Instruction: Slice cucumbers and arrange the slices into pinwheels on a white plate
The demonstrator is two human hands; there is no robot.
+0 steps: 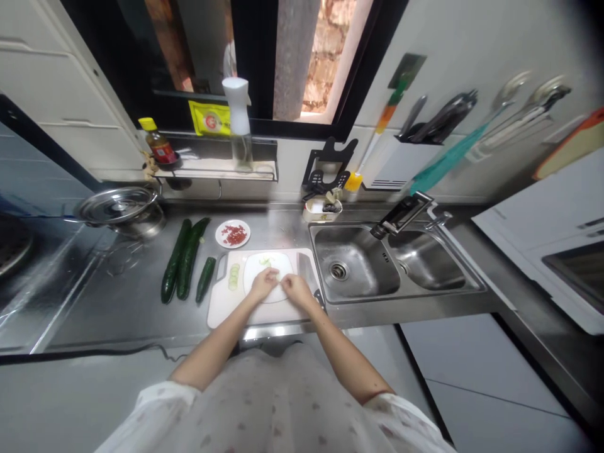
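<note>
Both hands are over a white plate (250, 289) that lies on a white cutting board (221, 313). My left hand (265, 283) has its fingers closed in a pinch. Close beside it, my right hand (296, 289) is also pinched. Between the fingertips shows a small pale green piece of cucumber (279, 276), partly hidden. Some thin green bits (267, 261) lie on the far part of the plate. Overlapping cucumber slices (233, 277) form a row on the board's left. A knife (309, 274) lies along the board's right side, its dark handle near my right wrist.
Left of the board lie a short cucumber piece (205, 280) and two long cucumbers (189, 261). Behind is a small plate of chopped red pieces (234, 234). A double sink (356, 264) adjoins on the right. A lidded steel pot (125, 211) stands at far left.
</note>
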